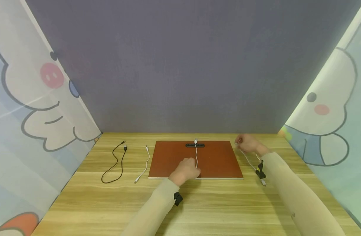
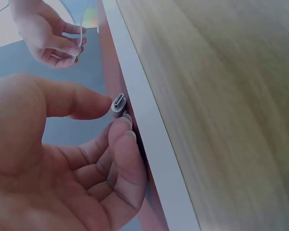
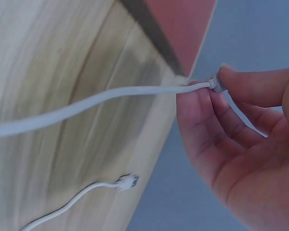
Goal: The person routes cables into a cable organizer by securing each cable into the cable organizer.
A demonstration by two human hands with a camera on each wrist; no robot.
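Thin white cables were gripped by both hands at a reddish-brown rectangular board.
The left hand pinched the oval grey-white plug of one thin white cable between thumb and fingers at the board's near edge; that cable ran up to a long black strip. The right hand pinched the end of a second white cable near the far right corner. A looped black cable and a short white cable lay left of the board.

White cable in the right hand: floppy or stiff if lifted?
Probably floppy: the thin white cable curves away from the right hand. Likely light, being so slim. Its pinched plug looks rigid, so the rest will probably trail.
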